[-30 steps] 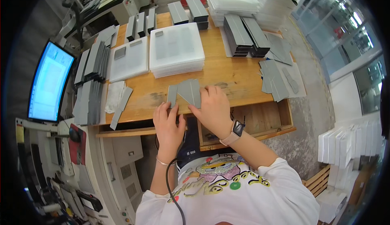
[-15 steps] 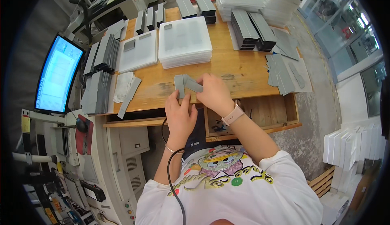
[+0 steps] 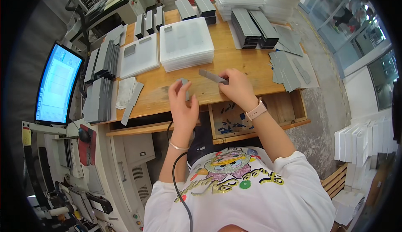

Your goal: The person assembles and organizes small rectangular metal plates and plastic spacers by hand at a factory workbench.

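Note:
My right hand (image 3: 239,90) pinches a narrow grey strip (image 3: 209,75), seemingly of card, holding it just over the wooden table. The strip points toward the far left, and its near end is hidden in the fingers. Beside it, at the table's front edge, my left hand (image 3: 183,108) has its fingers apart. A small grey piece (image 3: 187,94) lies under those fingers, mostly covered by them. Straight ahead of both hands stands a stack of white translucent sheets (image 3: 186,43), topped with a small grey block (image 3: 168,29).
An open drawer (image 3: 276,110) with small blue and dark scraps juts out below my right hand. Grey stacks (image 3: 101,100) line the table's left side; flat grey pieces (image 3: 286,70) and long grey bundles (image 3: 245,28) lie right. A lit monitor (image 3: 58,85) stands left.
My right hand has moved away from the left with the grey strip and raised it. The left fingers have lifted and spread. The view has shifted slightly.

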`<state>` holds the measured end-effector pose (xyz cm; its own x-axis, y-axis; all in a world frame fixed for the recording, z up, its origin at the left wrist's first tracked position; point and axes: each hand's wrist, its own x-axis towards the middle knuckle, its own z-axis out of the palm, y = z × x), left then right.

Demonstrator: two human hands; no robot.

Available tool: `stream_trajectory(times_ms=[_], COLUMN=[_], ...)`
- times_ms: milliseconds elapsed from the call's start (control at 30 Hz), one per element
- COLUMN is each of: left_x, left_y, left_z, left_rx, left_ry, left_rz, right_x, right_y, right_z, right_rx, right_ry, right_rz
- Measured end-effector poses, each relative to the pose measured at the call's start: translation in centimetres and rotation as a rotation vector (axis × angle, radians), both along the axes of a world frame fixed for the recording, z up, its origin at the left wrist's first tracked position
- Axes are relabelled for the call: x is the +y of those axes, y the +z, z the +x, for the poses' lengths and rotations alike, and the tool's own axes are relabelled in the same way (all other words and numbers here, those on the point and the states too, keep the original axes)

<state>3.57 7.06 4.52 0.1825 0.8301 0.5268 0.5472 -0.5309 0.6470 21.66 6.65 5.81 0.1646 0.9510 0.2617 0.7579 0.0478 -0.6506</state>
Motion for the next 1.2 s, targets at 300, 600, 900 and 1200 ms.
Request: stream_trajectory(times_ms=[300,600,900,1200], left_x=[4.5,2.8,-1.9,-3.6], left_y=[-2.0,-0.3,-0.7,-2.8], left_z=[4.8,2.7,-4.2,-8.4], left_rx=[-0.551,-0.658,-1.394,-1.522], left_ry=[-0.175,-0.158,-0.179,0.069], left_rz=[-0.393,-0.289,-0.792,-0.654], right_x=[0.1,0.3,0.5,1.2], right_y=[-0.3,0.8,0.6,1.2], right_z=[0.3,-0.2,-7.9,-10.1], right_rx=[0.065,0.312,1.014,-0.342], right_ry=[0.04,0.119,0.55,0.03], right_rz=[-0.028,-0.142,-0.376,0.021])
